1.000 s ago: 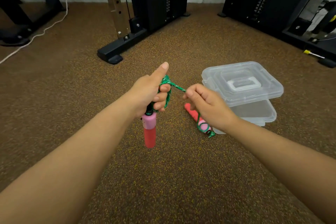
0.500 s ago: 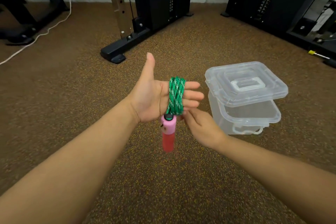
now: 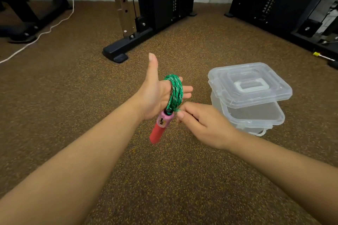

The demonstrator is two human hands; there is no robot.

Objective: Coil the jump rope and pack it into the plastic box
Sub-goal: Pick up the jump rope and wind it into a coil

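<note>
My left hand (image 3: 155, 95) is held palm up with straight fingers and thumb raised. The green jump rope (image 3: 175, 91) is wound in several loops round its fingers. One pink and red handle (image 3: 161, 128) hangs down from the coil below the palm. My right hand (image 3: 199, 124) is just right of that handle, fingers curled, pinching the green rope end; a sliver of red shows above its knuckles, and I cannot tell what it is. The clear plastic box (image 3: 256, 115) stands on the floor to the right, its lid (image 3: 248, 84) lying askew on top.
The brown speckled gym floor (image 3: 73, 97) spreads all round. A black machine foot (image 3: 117, 53) lies ahead, dark weight machines stand along the back and right, and a white cable (image 3: 45, 31) runs across the floor at the left.
A second ago my left hand gripped the coil in a fist; it has opened flat with the loops round the fingers. My right hand moved in under the coil. The handle has swung to a tilt.
</note>
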